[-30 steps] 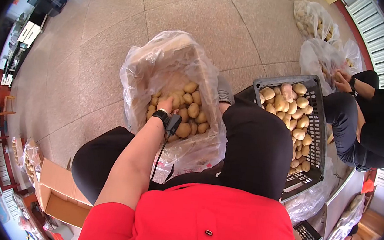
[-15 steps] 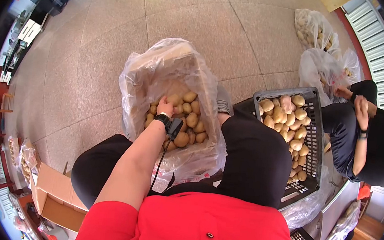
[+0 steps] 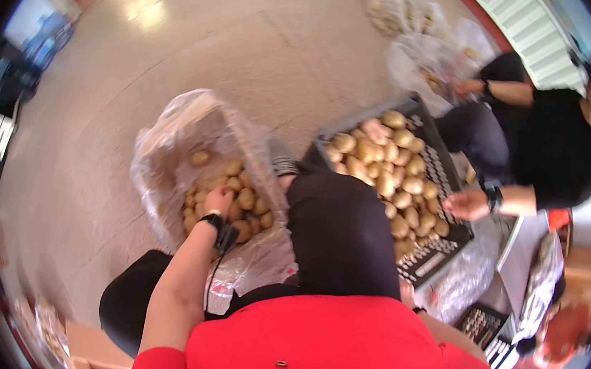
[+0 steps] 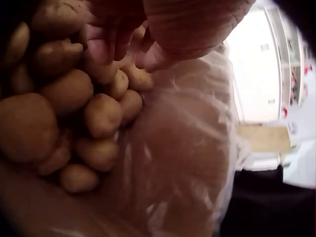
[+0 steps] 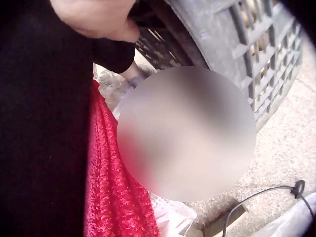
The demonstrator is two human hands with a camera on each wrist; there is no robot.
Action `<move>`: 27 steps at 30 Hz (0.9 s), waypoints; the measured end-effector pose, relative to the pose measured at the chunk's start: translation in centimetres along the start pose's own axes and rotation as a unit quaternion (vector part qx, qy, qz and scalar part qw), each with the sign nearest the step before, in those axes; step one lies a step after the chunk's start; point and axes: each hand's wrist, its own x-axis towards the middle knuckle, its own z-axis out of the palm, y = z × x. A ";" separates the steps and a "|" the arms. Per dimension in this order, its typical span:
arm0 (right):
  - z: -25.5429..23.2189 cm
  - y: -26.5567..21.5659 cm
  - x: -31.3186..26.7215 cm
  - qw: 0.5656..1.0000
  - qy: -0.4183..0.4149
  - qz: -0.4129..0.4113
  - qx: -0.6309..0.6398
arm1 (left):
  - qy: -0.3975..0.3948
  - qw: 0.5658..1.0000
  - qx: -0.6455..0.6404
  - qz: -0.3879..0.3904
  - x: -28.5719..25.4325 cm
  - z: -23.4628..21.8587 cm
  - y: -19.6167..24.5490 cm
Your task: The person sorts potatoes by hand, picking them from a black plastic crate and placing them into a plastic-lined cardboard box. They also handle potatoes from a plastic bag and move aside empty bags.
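Note:
My left hand (image 3: 219, 202) is down in the plastic-lined box (image 3: 158, 184), over the potatoes (image 3: 245, 198). The left wrist view has its fingers (image 4: 100, 49) and thumb pointing down onto the pile, apart, with no potato gripped between them. One potato (image 3: 200, 157) lies apart near the box's far end. My right hand (image 5: 101, 17) is low beside the black crate (image 5: 207, 29), against a black trouser leg. Its thumb lies loose with nothing held under it; the other fingers are out of view. In the head view my knee hides most of this hand.
The crate (image 3: 418, 111) of potatoes stands right of my knee. A person in black (image 3: 559, 140) sits beyond it, one hand (image 3: 468, 205) at its edge. Plastic bags (image 3: 423, 65) of potatoes lie farther back, and a cardboard box (image 3: 95, 347) stands at lower left.
The head view has swung right. A potato now lies apart at the box's far end. The other person's hand has come to the crate. Part of my right arm now shows.

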 end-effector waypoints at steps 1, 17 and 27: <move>-1.5 -1.5 1.2 0.999 -0.002 -0.001 0.052 | -0.036 0.999 0.024 0.006 -0.8 -0.5 1.0; -4.1 -3.5 2.1 0.992 -0.056 0.070 0.086 | -0.031 0.950 0.308 -0.035 -7.8 -3.0 0.8; -4.7 -4.3 2.0 0.990 -0.080 0.079 0.081 | -0.206 0.953 0.221 0.025 -8.3 -2.5 -1.9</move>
